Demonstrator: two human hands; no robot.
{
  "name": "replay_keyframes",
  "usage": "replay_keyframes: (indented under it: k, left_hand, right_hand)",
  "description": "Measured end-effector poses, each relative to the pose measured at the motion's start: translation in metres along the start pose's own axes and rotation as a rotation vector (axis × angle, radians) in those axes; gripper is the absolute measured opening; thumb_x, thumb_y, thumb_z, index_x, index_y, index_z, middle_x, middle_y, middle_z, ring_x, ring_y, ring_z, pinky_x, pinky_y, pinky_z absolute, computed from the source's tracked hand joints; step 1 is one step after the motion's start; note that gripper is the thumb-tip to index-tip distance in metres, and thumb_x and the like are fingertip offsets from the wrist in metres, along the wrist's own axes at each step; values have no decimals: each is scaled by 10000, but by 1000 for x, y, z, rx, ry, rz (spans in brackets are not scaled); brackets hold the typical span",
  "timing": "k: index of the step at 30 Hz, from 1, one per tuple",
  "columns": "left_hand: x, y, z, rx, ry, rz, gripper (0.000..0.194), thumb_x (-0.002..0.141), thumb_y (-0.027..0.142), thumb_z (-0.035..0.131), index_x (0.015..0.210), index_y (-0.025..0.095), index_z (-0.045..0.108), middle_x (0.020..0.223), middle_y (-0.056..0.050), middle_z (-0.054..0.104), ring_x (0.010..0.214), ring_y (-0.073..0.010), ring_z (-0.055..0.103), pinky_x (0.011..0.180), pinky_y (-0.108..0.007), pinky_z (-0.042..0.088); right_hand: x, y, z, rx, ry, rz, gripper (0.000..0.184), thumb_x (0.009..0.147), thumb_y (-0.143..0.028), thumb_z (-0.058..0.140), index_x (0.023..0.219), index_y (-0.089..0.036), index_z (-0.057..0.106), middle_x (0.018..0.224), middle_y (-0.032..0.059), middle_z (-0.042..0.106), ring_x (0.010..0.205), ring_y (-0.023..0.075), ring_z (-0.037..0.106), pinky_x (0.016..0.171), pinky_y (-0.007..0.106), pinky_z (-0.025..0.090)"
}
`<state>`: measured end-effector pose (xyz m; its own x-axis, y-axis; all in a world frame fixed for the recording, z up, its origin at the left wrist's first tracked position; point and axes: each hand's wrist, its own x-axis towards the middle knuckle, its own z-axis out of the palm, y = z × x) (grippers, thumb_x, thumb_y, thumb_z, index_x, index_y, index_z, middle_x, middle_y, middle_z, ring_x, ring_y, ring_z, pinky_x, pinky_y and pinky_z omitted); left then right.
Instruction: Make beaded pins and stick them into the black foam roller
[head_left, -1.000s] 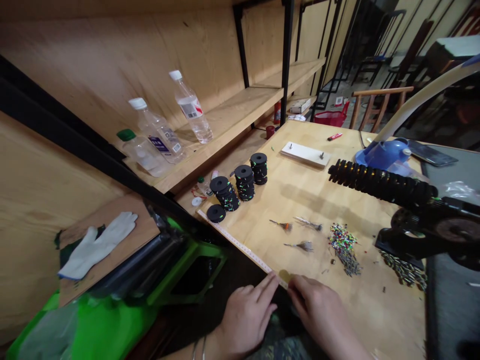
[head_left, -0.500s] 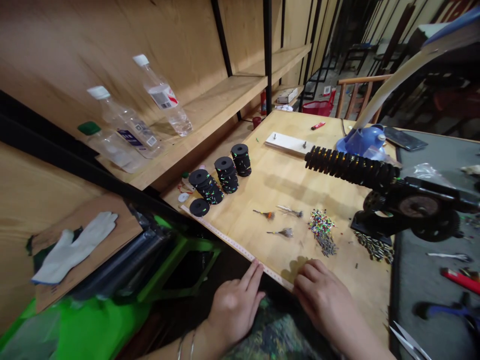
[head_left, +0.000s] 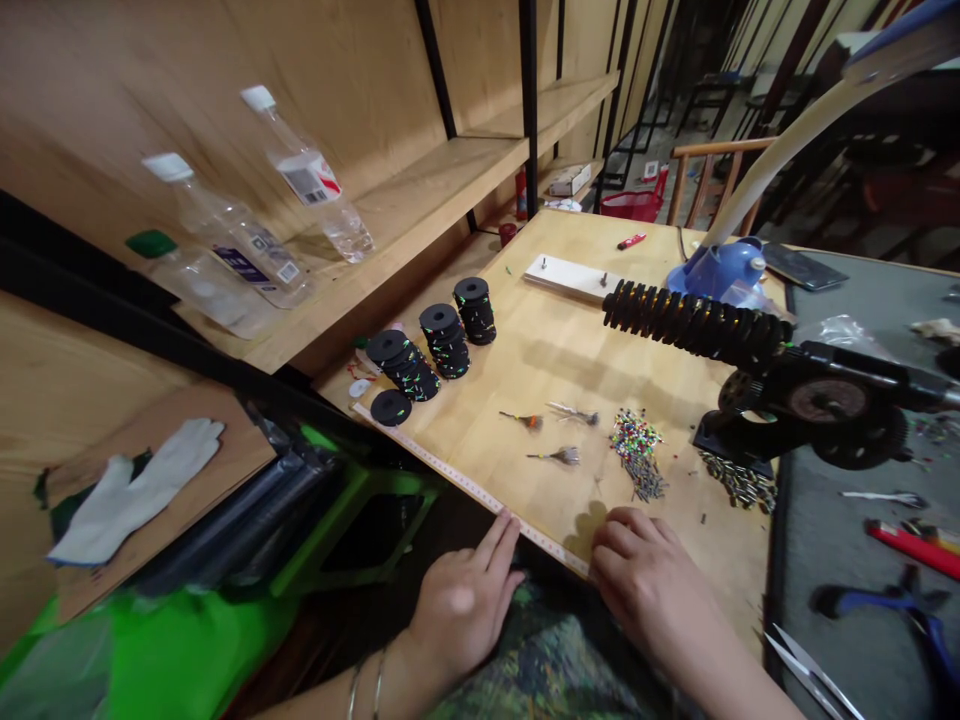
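My left hand rests at the front table edge with its index and middle fingers stretched out. Their tips touch the measuring tape that runs along this edge. At the tape's right end, my right hand is closed, its fingers curled down over the edge. Those fingertips are hidden, so whatever they pinch cannot be made out. Beyond the hands lie three small bundles of fine wires, a heap of coloured beads with grey pins, and a pile of small metal pieces.
Black foam spools stand stacked at the left. A black winding device carries a row of black discs. Scissors and blue-handled pliers lie on the grey mat at the right. Bottles stand on the shelf.
The whole view has shifted slightly, so the table things appear a little further left and up. My right hand has edged slightly right along the table edge; my left fingers stay on the tape.
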<state>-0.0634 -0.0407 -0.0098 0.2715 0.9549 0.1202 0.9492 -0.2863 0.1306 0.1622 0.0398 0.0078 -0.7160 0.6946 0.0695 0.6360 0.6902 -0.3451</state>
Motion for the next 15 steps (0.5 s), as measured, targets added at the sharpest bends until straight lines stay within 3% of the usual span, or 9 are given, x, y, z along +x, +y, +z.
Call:
replay_keyframes:
  k: [5, 9, 13, 15]
  left_hand:
    - [0, 0, -1, -22, -14, 1, 412, 933, 284, 440, 1262, 90, 595, 1298, -161, 607, 673, -224, 730, 602, -325, 584]
    - [5, -3, -9, -118, 7, -35, 387, 906, 288, 507, 1243, 122, 599, 1245, -154, 658, 798, -251, 733, 711, -353, 597]
    - [23, 5, -21, -321, 82, 26, 333, 904, 215, 520, 1224, 148, 579, 1243, -147, 657, 1040, -258, 670, 884, -349, 551]
    - [34, 15, -25, -497, 62, 76, 344, 896, 172, 513, 1238, 161, 546, 1223, -135, 659, 1067, -233, 650, 917, -320, 528]
  right_hand:
    - [-1, 1, 3, 9, -37, 12, 180, 845, -139, 603, 680, -206, 580, 754, 21, 657, 850, 231, 545, 715, 367, 342]
    - [-2, 3, -2, 32, -45, 16, 198, 874, -153, 568, 683, -203, 574, 753, 26, 657, 833, 225, 547, 715, 360, 351]
    - [-3, 5, -14, 111, -61, 36, 193, 894, -151, 532, 713, -202, 580, 762, 34, 641, 799, 209, 546, 704, 329, 380]
    - [-4, 6, -19, 161, -55, 55, 188, 899, -156, 522, 727, -201, 583, 759, 36, 627, 779, 202, 547, 698, 313, 394]
